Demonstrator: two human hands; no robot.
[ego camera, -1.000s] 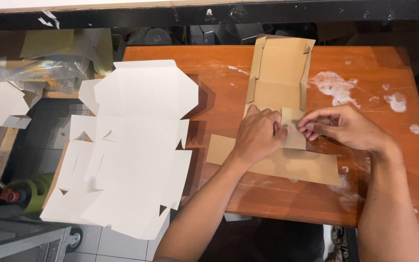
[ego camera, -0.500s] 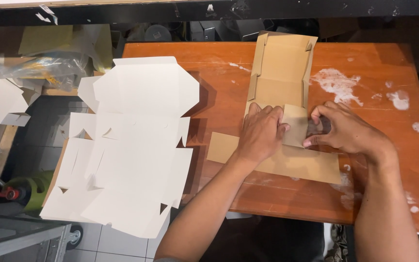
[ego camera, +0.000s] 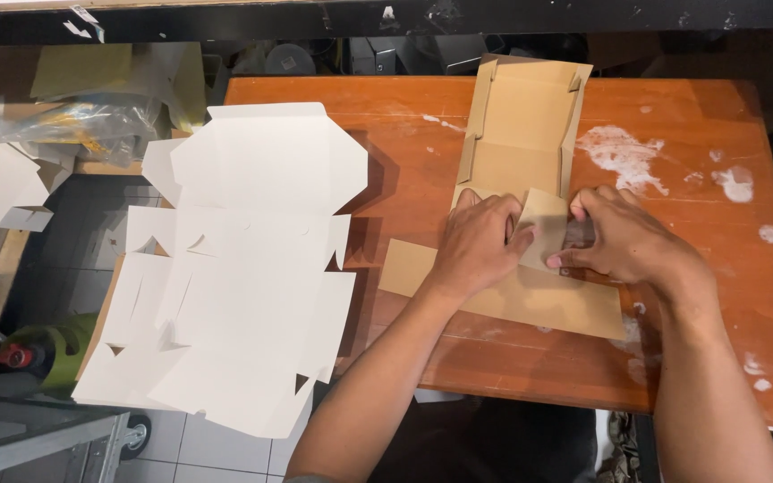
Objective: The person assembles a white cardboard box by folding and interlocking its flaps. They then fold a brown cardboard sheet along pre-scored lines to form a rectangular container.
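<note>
Paint-stained wooden table (ego camera: 386, 125): both hands' (ego camera: 480, 246) (ego camera: 624, 241) grip pinches a brown cardboard blank (ego camera: 521, 125).

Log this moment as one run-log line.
left hand: pressing brown cardboard box blank | right hand: folding small flap | surface: wooden table | nearby: white box blanks stacked at left

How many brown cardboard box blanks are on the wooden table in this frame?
1. The brown cardboard box blank lies on the wooden table, its near part under the left hand and right hand. The white box blanks at the left are a separate stack.
</note>
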